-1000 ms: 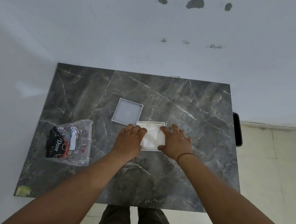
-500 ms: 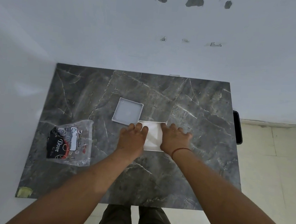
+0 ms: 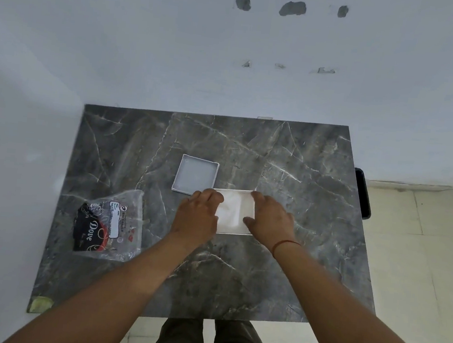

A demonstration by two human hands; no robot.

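Observation:
A white square box (image 3: 236, 213) with white tissue inside lies in the middle of the dark marble table (image 3: 279, 273). My left hand (image 3: 197, 217) lies over the box's left side, fingers bent over its edge. My right hand (image 3: 269, 218) grips the box's right side, fingers at the far corner and thumb on the near right edge. The box's pale grey lid (image 3: 195, 178) lies upturned just behind and to the left, touching the box's corner.
A clear plastic tissue packet (image 3: 111, 222) with a black and red label lies at the table's left. A black object (image 3: 363, 192) sticks out beyond the right table edge. A white wall stands behind; tiled floor lies to the right.
Both hands have closed in on the box's sides; my right hand moved from lying flat on the table beside it to holding its right edge. The box has barely shifted.

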